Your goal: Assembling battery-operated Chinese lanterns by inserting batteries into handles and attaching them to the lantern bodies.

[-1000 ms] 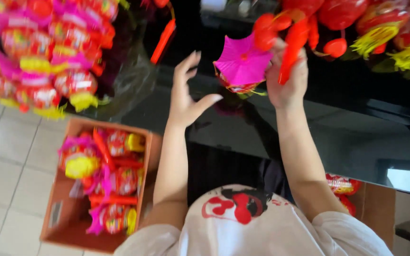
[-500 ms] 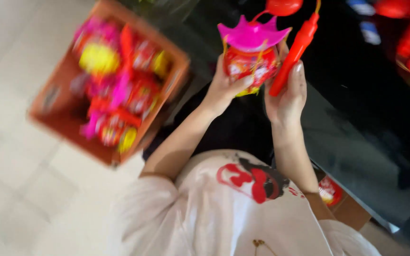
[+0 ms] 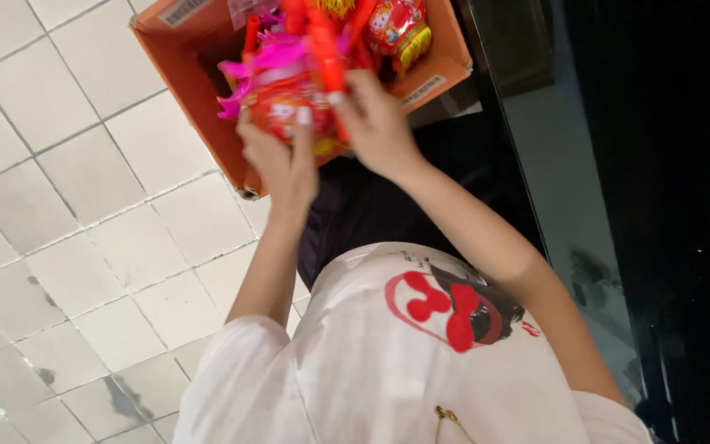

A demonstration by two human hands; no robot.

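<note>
Both my hands hold one red lantern toy (image 3: pixel 285 99) with a pink frilled top and a red stick handle (image 3: pixel 327 62). My left hand (image 3: pixel 277 160) grips the lantern's body from below. My right hand (image 3: pixel 375 123) grips the lantern at the stick's lower end. The lantern hangs over the near edge of an orange cardboard box (image 3: pixel 199 90) standing on the floor. More red lantern toys with yellow tassels (image 3: pixel 396 29) lie inside the box.
White floor tiles (image 3: pixel 76 247) spread to the left and below. A black glossy table (image 3: pixel 651 164) runs along the right side, its edge close to my right arm. My white shirt with a red print fills the bottom.
My view swung down from the black table to the floor box. Both hands carried the pink-topped lantern from above the table down to the box's edge.
</note>
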